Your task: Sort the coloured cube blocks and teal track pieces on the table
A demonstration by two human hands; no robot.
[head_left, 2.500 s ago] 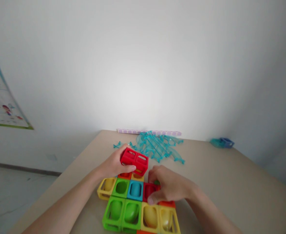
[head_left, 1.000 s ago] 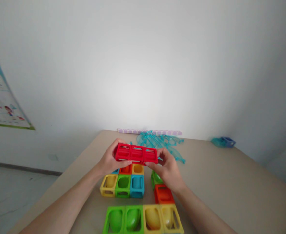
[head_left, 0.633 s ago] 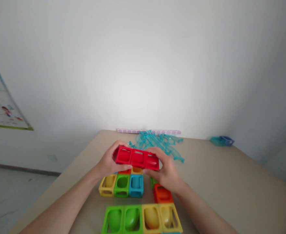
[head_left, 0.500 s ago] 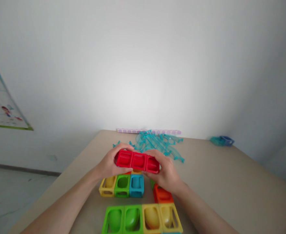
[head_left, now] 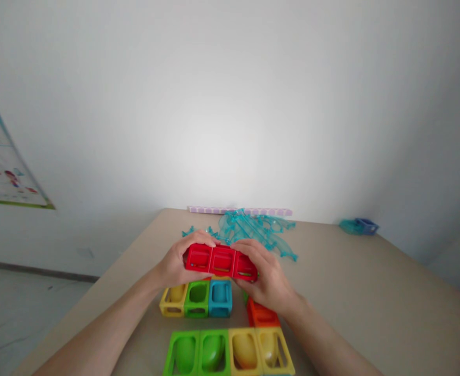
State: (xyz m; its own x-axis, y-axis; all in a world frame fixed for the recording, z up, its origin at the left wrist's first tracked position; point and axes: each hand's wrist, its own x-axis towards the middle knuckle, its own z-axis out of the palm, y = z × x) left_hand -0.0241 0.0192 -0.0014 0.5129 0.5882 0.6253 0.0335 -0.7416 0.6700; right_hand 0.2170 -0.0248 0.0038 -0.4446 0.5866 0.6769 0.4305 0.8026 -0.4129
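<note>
Three red hollow toy blocks (head_left: 222, 261) joined in a row are held up above the table, tilted slightly down to the right. My left hand (head_left: 178, 261) grips their left end, fingers over the top and thumb below. On the right end, my right hand (head_left: 267, 277) is closed in the same way. Below them is a row of a yellow block (head_left: 173, 300), a green block (head_left: 197, 298) and a blue block (head_left: 220, 298). An orange block (head_left: 262, 315) lies under my right wrist, partly hidden.
Closest to me is a row with green blocks (head_left: 186, 332) and yellow blocks (head_left: 242, 331). Clear teal track pieces (head_left: 249, 230) are piled at the back by a purple patterned strip (head_left: 202, 210). A dark blue piece (head_left: 367, 225) sits at the far right, near the wall.
The red row has been turned a little between my hands, so its openings now show greenish bits through them. Both hands keep their grip and have barely moved.
</note>
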